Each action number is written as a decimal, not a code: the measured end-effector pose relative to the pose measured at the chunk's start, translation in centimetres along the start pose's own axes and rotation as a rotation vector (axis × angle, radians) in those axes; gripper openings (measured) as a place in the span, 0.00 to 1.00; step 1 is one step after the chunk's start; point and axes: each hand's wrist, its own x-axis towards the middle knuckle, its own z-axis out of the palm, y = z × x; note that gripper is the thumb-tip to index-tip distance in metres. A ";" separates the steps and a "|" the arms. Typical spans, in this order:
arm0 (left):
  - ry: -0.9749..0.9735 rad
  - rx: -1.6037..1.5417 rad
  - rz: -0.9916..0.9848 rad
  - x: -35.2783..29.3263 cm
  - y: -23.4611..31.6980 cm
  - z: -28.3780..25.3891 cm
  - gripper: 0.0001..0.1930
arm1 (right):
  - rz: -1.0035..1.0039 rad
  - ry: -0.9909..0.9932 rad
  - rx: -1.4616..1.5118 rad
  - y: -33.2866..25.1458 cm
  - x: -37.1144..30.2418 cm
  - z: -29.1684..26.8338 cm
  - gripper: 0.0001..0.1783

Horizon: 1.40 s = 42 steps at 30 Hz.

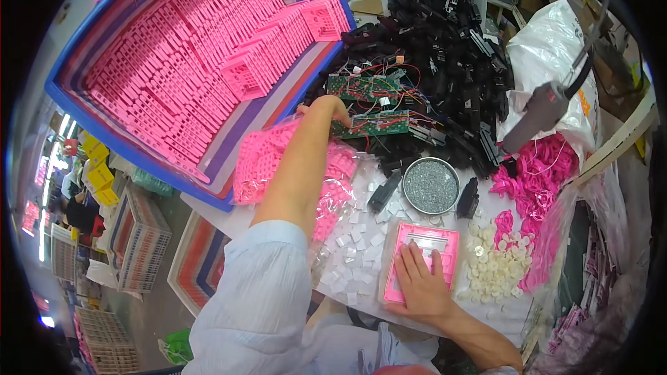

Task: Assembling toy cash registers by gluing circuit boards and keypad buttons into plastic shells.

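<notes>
My left hand (332,109) reaches out over the far end of a clear bag of pink plastic parts (265,161). It bends down at the left edge of a green circuit board (381,123) with coloured wires. Most of its fingers are hidden, so I cannot tell whether they grip the board. A second wired circuit board (365,87) lies just beyond. My right hand (425,283) rests with fingers stretched out on a pink rectangular plastic case (401,257) near the front of the table, not wrapped around it.
A blue-rimmed crate (142,160) holds rows of pink frames (167,55). Black parts (445,62) heap up at the back. Nearby are a round tin of small metal pieces (431,185), white squares (351,257), cream discs (497,264), pink straps (542,173) and a dark hanging tool (545,107).
</notes>
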 end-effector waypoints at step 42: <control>1.076 -0.135 1.493 -31.7 -7.7 20.2 0.15 | 0.193 0.492 1.927 1.1 10.2 -7.1 0.10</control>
